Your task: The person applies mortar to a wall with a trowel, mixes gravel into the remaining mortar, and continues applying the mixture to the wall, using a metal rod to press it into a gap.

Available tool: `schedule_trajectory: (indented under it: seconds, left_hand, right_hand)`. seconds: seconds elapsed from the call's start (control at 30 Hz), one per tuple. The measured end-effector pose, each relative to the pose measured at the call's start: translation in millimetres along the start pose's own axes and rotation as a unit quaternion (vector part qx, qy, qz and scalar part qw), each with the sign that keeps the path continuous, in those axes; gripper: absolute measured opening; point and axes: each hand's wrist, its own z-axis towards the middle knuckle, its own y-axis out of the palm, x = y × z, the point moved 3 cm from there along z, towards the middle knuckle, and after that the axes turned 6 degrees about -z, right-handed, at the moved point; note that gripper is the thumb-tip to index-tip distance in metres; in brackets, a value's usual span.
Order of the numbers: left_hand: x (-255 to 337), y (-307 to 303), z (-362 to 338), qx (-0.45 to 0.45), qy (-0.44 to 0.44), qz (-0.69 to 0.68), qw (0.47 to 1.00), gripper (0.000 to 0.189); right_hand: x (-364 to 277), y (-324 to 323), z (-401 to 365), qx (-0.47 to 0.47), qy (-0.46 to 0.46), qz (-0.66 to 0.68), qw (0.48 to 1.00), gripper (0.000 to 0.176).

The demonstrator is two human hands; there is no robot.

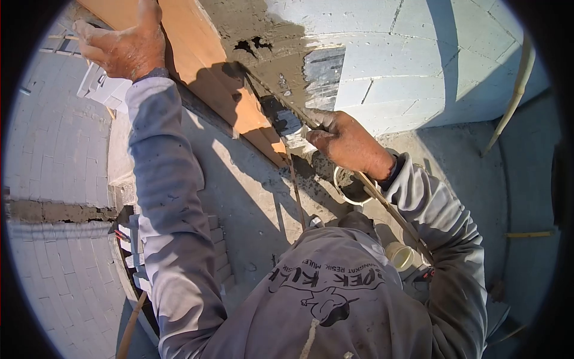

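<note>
Mortaring step: left hand (122, 46), 11 o'clock, grips orange board (200, 51); right hand (347, 142) clenches trowel (286, 121) below mortar (272, 27); next stroke probably demands even pressure.

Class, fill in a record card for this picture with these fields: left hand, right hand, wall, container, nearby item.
Left hand: the left hand grips the slanted orange wooden board, fingers curled.
Right hand: the right hand is closed on a mortar-smeared metal trowel by the board's lower end.
Wall: white block wall with a patch of wet grey mortar.
Container: white-rimmed round bucket under the right wrist, with dark mix inside.
Nearby item: pale yellow cup-like tube beside the right forearm.
</note>
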Motion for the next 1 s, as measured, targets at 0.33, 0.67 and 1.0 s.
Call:
schedule_trajectory:
  seconds: [0.33,0.67,1.0]
  left_hand:
    - [2,2,-1,0.002,-0.03,0.007,1.0,0.119]
    - [0,2,-2,0.016,-0.009,0.016,1.0,0.121]
    - [1,3,-2,0.022,0.019,-0.008,1.0,0.116]
  right_hand:
    - [52,-57,27,0.008,-0.239,-0.131,0.962,0.045]
    - [102,-61,-31,0.074,-0.177,-0.124,0.974,0.047]
    - [106,-115,-32,0.156,-0.164,-0.409,0.884,0.048]
